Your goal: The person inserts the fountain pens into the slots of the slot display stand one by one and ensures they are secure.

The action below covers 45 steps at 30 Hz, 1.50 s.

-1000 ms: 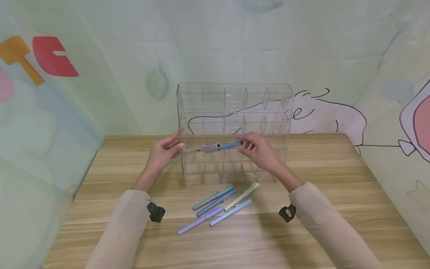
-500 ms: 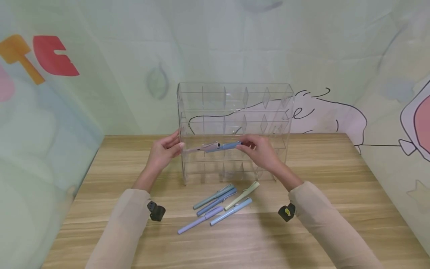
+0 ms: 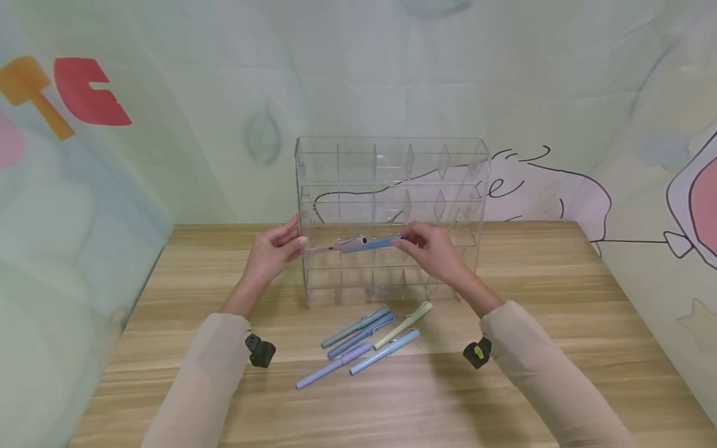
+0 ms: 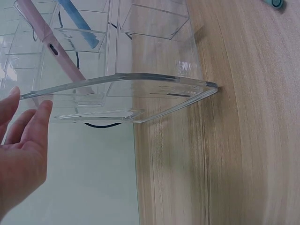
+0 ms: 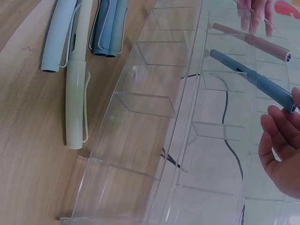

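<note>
A clear acrylic organizer [image 3: 392, 204] with tiers of compartments stands upright on the table. My left hand [image 3: 271, 252] holds its left side, thumb at the front edge and fingers along the outer face. A pink pen [image 3: 350, 244] lies slanted in a left compartment of a middle tier, its capped end towards the right. Beside it, a blue pen [image 3: 375, 242] leans into the same tier. My right hand [image 3: 434, 249] pinches its capped end between thumb and fingers. The right wrist view shows the blue pen [image 5: 253, 77] tilted, its far end among the dividers.
In front of the organizer lie a teal pen [image 3: 355, 326], a dark blue pen [image 3: 361, 336], a pale green pen [image 3: 403, 325], a light blue pen [image 3: 385, 353] and a lavender pen [image 3: 334, 366]. A printed cloth backdrop [image 3: 224, 124] hangs behind the wooden table [image 3: 532, 267].
My right hand has shifted slightly left along the blue pen, and the pen has turned a little so its clip shows. The left hand, pink pen and organizer stay put.
</note>
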Motion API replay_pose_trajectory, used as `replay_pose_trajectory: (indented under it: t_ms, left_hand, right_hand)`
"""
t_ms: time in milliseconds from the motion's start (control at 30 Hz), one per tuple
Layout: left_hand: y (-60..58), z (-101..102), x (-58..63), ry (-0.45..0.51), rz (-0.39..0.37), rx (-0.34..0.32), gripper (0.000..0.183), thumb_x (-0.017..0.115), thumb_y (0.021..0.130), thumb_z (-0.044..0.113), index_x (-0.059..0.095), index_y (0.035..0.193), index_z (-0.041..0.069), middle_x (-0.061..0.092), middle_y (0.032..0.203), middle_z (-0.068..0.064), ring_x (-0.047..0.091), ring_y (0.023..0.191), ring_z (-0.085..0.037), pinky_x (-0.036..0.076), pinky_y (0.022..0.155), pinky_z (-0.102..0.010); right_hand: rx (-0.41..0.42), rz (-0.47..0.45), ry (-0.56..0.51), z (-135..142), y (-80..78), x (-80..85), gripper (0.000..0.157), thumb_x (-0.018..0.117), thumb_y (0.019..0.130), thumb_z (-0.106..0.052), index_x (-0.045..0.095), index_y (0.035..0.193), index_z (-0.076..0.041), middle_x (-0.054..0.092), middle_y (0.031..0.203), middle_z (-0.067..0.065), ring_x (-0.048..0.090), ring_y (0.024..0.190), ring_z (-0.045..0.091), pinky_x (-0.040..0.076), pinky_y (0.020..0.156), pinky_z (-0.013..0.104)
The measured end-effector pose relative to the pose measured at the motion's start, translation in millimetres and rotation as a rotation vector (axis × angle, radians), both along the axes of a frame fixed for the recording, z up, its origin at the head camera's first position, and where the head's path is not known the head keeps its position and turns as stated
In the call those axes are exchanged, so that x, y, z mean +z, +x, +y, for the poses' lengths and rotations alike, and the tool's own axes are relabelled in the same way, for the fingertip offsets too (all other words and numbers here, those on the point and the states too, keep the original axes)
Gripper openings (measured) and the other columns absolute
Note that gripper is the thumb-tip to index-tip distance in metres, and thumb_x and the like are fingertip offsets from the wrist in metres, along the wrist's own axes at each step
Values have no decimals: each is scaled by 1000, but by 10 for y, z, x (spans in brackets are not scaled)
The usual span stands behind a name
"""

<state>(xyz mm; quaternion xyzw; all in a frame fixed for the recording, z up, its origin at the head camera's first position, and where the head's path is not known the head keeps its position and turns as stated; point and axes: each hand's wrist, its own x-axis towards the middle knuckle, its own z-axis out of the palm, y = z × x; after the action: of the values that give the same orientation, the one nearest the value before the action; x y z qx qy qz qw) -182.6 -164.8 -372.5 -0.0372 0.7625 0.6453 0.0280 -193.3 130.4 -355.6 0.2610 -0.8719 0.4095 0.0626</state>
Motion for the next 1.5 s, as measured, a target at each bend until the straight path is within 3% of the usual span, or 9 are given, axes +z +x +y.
replay_pose_trajectory:
  t_ms: [367, 533, 700, 900, 1067, 1333, 1500]
  left_hand:
    - [-6, -2, -9, -9, 3, -9, 50, 59, 89, 7, 43, 135, 13, 48, 130, -20, 53, 112, -26, 52, 78, -20]
    - [-9, 1, -16, -10, 3, -7, 50, 60, 89, 7, 43, 135, 12, 48, 130, -19, 52, 113, -26, 52, 78, -20]
    - [-16, 0, -25, -8, 10, -8, 50, 60, 88, 6, 43, 135, 12, 48, 130, -20, 52, 113, -27, 52, 78, -20]
    - [-8, -2, -15, -27, 11, -18, 50, 59, 89, 7, 43, 136, 13, 47, 130, -20, 52, 113, -27, 52, 77, -20]
    - [-5, 0, -11, -30, 8, -22, 50, 59, 89, 8, 42, 136, 13, 47, 131, -19, 52, 113, -27, 52, 78, -20]
    - [-7, 1, -15, -24, 0, -19, 50, 59, 89, 8, 42, 136, 13, 48, 131, -17, 52, 113, -26, 52, 78, -20]
    - [-5, 2, -9, -27, 1, -21, 50, 59, 89, 9, 42, 136, 13, 48, 131, -17, 52, 113, -26, 52, 78, -20]
  right_hand:
    - [26, -62, 8, 178, 63, 20, 25, 65, 85, -12, 61, 107, 0, 62, 83, 6, 55, 73, 17, 50, 62, 26]
    - [51, -86, 33, 291, 123, -6, 22, 65, 84, -6, 61, 104, 4, 63, 85, 8, 57, 76, 18, 51, 66, 26]
    - [117, -168, 78, 418, 231, -88, 17, 66, 83, -5, 64, 99, 1, 64, 84, 4, 57, 77, 16, 52, 68, 27]
    - [251, -302, 160, 541, 364, -293, 17, 66, 84, -6, 64, 100, -3, 64, 89, 1, 57, 81, 14, 52, 71, 28]
    - [296, -348, 176, 580, 462, -538, 18, 66, 82, -4, 63, 99, -1, 63, 90, 7, 57, 82, 17, 52, 70, 27]
    - [265, -299, 104, 598, 607, -950, 21, 72, 75, -2, 66, 95, -2, 62, 84, 1, 55, 77, 13, 52, 66, 24]
    - [211, -364, 82, 589, 695, -1073, 27, 73, 74, -5, 64, 99, -4, 60, 90, 1, 56, 81, 13, 52, 72, 26]
